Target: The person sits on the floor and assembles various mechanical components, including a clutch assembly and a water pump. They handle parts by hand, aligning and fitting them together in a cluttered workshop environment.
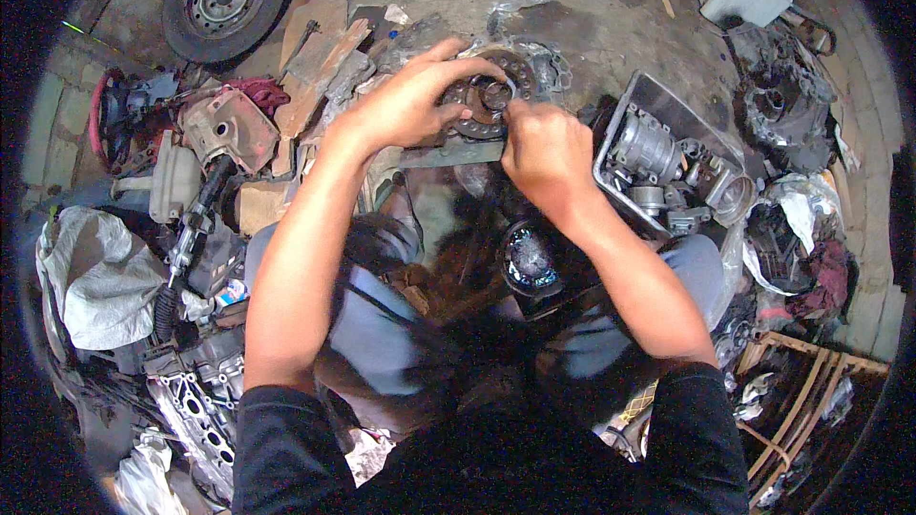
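A round dark metal disc [521, 71] with holes around its rim and a raised hub in its middle lies in front of me, at the far side of my knees. My left hand [412, 103] arches over the disc's left side, thumb and forefinger spread apart in a C near the hub. At the right edge of the same disc, my right hand [551, 147] is closed with its fingers bent inward. Whatever those fingers pinch is hidden behind them. A pale metal gasket-shaped piece [551, 67] shows just beyond the disc.
To the right stands a grey bin [603, 157] of metal engine parts. A black round object with a shiny top [530, 259] sits between my legs. Wheels [225, 2] and cardboard lie far left; a steering rack [196, 238] and cylinder head [194, 410] lie nearer. A wooden frame [797, 410] is lower right.
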### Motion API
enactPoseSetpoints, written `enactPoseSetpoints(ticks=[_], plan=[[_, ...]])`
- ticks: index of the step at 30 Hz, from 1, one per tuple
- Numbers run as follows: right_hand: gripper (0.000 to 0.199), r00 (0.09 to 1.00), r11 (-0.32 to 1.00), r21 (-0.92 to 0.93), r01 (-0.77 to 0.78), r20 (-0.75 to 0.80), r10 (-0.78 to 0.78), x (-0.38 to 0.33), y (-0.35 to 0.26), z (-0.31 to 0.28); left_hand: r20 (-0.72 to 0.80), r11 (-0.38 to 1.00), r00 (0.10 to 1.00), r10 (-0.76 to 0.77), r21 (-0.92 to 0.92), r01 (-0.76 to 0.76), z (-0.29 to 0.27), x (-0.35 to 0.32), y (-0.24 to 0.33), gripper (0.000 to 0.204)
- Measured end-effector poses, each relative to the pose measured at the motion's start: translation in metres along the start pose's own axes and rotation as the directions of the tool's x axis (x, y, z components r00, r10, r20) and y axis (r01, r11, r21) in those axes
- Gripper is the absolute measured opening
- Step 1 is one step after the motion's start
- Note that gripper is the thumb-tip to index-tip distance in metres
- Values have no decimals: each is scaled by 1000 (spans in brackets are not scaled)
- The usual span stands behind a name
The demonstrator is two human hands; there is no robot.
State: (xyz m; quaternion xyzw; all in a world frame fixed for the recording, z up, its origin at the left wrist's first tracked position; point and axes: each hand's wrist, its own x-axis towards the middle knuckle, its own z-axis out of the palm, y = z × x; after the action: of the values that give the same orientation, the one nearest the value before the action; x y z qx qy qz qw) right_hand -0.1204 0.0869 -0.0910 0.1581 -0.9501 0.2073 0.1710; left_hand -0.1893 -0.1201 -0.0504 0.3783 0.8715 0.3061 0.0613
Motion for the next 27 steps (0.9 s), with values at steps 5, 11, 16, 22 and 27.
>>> enactPoseSetpoints(ticks=[5, 11, 16, 22, 27], plan=[[13, 982, 957, 233, -174, -36, 187, 1, -24, 6, -60, 996, 996, 68, -48, -71, 0, 0, 0, 72], [15, 959, 945, 238, -223, -118, 256, 2, -30, 13, -77, 979, 984, 160, -112, -168, -8, -4, -17, 83], [17, 983, 980, -82, -180, 13, 182, -6, -9, 1, -71, 973, 984, 162, -152, -171, -4, -1, -19, 85], [16, 969, 969, 16, -248, -4, 248, 5, -31, 2, -104, 978, 978, 180, -84, -189, 1, 2, -25, 88], [17, 903, 841, 377, -388, -26, 429, 6, -39, 9, -94, 979, 984, 150, -127, -161, 2, 1, -24, 88]])
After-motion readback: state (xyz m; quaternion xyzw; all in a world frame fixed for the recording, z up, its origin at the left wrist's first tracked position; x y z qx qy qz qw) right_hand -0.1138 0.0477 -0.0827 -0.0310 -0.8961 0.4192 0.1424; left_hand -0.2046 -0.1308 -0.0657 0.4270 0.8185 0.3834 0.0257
